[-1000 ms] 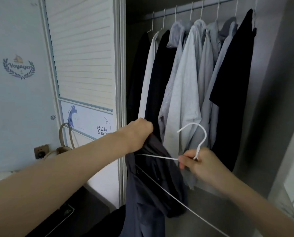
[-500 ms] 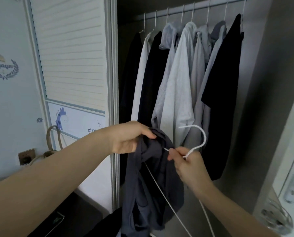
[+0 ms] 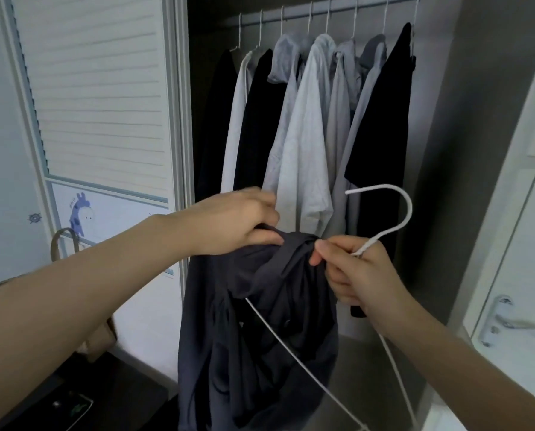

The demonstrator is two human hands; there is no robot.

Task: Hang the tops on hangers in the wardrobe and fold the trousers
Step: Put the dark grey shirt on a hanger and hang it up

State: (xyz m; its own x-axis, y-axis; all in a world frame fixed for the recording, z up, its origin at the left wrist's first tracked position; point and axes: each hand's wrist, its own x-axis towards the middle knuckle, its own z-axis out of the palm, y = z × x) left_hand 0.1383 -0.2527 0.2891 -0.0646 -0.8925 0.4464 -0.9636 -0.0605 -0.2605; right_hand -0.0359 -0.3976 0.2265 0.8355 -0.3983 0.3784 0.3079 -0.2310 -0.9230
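Observation:
A dark navy top (image 3: 260, 331) hangs bunched in front of the open wardrobe. My left hand (image 3: 232, 222) grips its upper edge from above. My right hand (image 3: 356, 272) holds a white wire hanger (image 3: 396, 209) by the neck, just below the hook, with fingertips against the top's fabric. One hanger arm runs through the cloth and comes out lower down. The rail (image 3: 337, 10) at the top carries several hung tops (image 3: 306, 135) in black, white and grey.
A white louvred sliding door (image 3: 98, 88) stands left of the opening. At the right, a white door with a metal handle (image 3: 505, 321). A brown bag strap (image 3: 64, 244) and a dark surface with a phone (image 3: 73, 405) lie at lower left.
The top has been drawn further over the hanger, up to the neck where my right hand holds it. My left hand shifted right along the fabric. The view drew closer to the wardrobe.

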